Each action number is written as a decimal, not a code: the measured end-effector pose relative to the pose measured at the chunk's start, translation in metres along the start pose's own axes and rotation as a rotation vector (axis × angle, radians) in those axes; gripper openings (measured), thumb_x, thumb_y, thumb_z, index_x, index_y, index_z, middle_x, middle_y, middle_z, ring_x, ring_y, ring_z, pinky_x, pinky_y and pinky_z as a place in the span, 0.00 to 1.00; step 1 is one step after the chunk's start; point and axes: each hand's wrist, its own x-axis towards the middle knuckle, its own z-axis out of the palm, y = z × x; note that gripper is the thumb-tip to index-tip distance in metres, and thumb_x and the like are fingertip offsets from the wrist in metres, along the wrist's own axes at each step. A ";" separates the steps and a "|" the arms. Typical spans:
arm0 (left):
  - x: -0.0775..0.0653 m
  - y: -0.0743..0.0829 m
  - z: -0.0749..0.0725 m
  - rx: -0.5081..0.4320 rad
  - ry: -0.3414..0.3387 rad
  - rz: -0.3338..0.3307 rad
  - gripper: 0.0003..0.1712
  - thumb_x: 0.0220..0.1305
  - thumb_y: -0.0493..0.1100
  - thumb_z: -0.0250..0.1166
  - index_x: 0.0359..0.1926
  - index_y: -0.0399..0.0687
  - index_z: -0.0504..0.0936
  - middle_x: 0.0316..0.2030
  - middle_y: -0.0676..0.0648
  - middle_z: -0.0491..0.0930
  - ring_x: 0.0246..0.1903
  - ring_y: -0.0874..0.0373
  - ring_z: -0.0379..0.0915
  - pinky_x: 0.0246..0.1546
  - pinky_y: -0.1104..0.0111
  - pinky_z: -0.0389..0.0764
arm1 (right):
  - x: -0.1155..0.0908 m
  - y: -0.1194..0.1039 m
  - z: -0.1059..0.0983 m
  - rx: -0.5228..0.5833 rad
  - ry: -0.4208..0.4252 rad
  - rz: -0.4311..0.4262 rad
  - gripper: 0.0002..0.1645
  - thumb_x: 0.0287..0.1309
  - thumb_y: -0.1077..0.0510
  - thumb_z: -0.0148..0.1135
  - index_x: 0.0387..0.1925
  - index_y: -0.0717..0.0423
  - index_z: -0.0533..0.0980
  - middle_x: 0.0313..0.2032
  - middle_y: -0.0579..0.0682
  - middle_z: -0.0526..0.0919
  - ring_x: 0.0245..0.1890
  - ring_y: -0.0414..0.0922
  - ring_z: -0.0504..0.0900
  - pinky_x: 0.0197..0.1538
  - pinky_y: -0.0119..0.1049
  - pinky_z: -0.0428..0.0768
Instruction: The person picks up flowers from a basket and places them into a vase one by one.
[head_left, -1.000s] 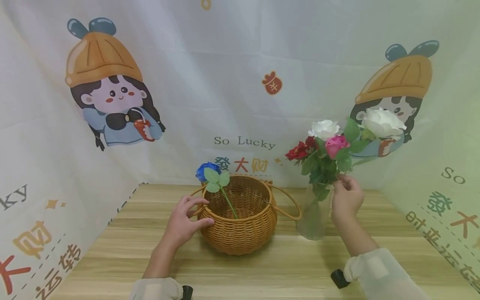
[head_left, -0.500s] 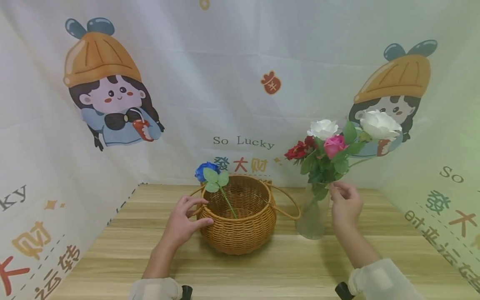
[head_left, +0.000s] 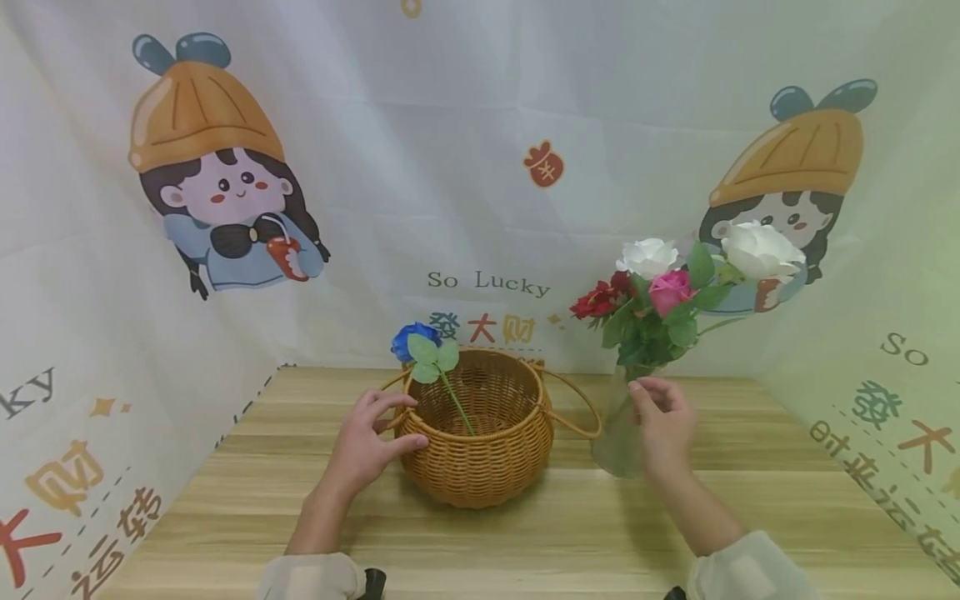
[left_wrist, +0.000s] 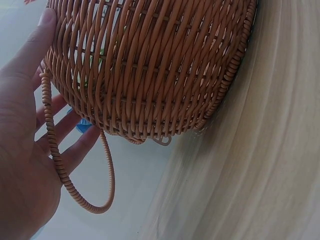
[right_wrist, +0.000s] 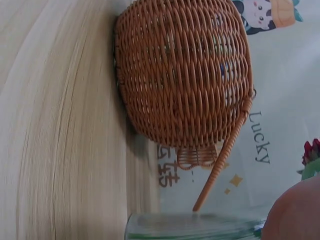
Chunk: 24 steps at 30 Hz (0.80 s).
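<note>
My left hand (head_left: 363, 442) holds the left side of a round brown wicker basket (head_left: 476, 479). Its thumb lies at the front rim, and in the left wrist view the fingers spread behind the weave, by the loop handle (left_wrist: 53, 140). A blue rose (head_left: 412, 342) with green leaves leans inside the basket, its head over the rear left rim. My right hand (head_left: 666, 429) is just in front of a clear glass vase (head_left: 611, 450), fingers loosely curled near its upper part. In the vase stand two white roses (head_left: 762, 250), a pink rose (head_left: 670, 292) and red flowers (head_left: 600, 300).
The wooden table (head_left: 525, 550) runs back to a white printed cloth (head_left: 420, 167), which also hangs along both sides. The basket's right loop handle (head_left: 581, 392) reaches close to the vase.
My right hand has come down and left from the stems at the vase's mouth to the front of the glass. The larger white rose has tipped slightly inward. My left hand stays put.
</note>
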 end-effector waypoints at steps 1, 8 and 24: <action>0.000 0.000 0.000 -0.002 -0.001 -0.001 0.32 0.46 0.53 0.78 0.53 0.49 0.81 0.48 0.46 0.70 0.57 0.44 0.68 0.56 0.54 0.79 | -0.002 -0.001 0.002 0.007 -0.009 -0.004 0.02 0.60 0.67 0.64 0.35 0.61 0.78 0.22 0.39 0.77 0.21 0.35 0.74 0.24 0.22 0.77; 0.000 0.000 0.001 0.002 -0.004 -0.014 0.31 0.46 0.52 0.79 0.52 0.51 0.81 0.48 0.47 0.70 0.57 0.44 0.68 0.56 0.55 0.78 | -0.015 -0.001 0.020 0.044 -0.084 -0.026 0.03 0.59 0.69 0.63 0.35 0.62 0.78 0.23 0.43 0.79 0.22 0.37 0.75 0.27 0.25 0.81; 0.000 0.001 0.000 0.025 0.002 -0.008 0.31 0.45 0.54 0.79 0.51 0.53 0.81 0.48 0.48 0.71 0.55 0.46 0.69 0.55 0.53 0.79 | -0.025 -0.010 0.056 0.070 -0.265 -0.037 0.11 0.60 0.67 0.64 0.43 0.69 0.75 0.34 0.52 0.81 0.29 0.42 0.80 0.36 0.35 0.86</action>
